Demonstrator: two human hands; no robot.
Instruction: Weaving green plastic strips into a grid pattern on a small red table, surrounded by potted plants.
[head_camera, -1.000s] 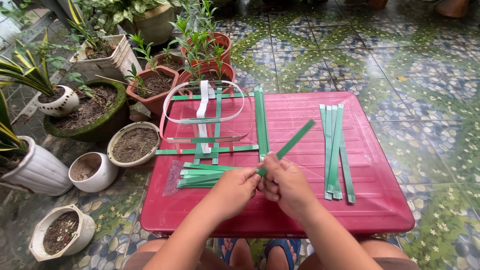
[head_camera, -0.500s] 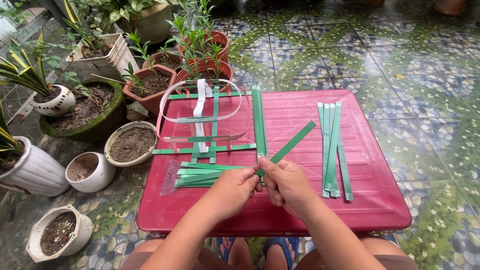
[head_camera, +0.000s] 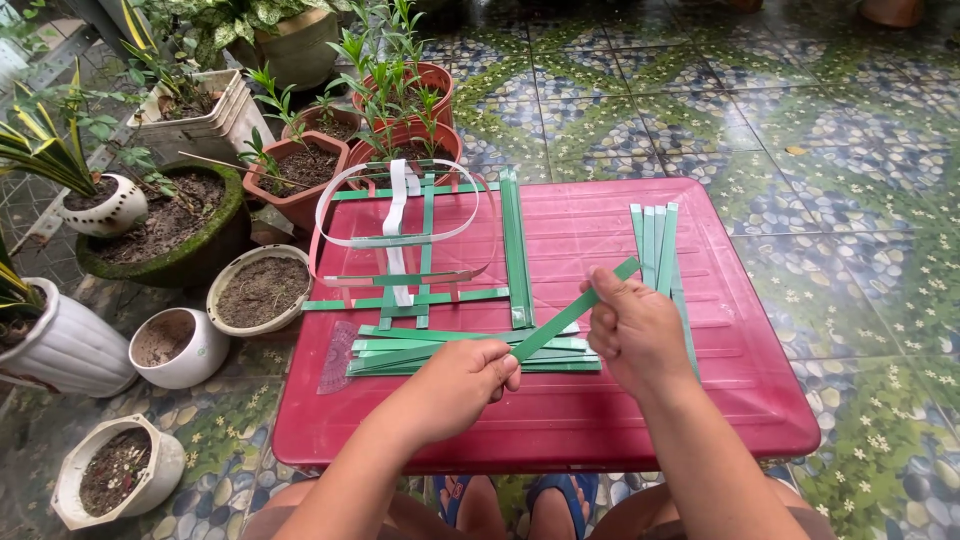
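- Left of the red plastic table (head_camera: 600, 420), pots crowd the tiled floor: a small white pot (head_camera: 180, 345) and a wider pale bowl-shaped pot (head_camera: 262, 290) hold bare soil, and so does the white pot (head_camera: 115, 472) at the near corner.
- A mossy round planter (head_camera: 165, 225) holds dark soil; terracotta pots (head_camera: 400, 110) behind the table carry slim green plants.
- The left hand (head_camera: 465, 375) is closed, pinching the lower end of a green strip (head_camera: 575, 310) between thumb and fingers.
- The right hand (head_camera: 635, 330) is curled around the same strip higher up; the grip itself is partly hidden by the knuckles, so it seems a loose fist.
- The strip is long, flat and narrow, slanting up to the right above the table's middle.
- Under it lies a flat bundle of green strips (head_camera: 440, 350); a second bundle (head_camera: 660, 240) lies just past the right hand.
- At the far left of the table, crossed green strips (head_camera: 420, 240) lie under a white band loop (head_camera: 400, 200).
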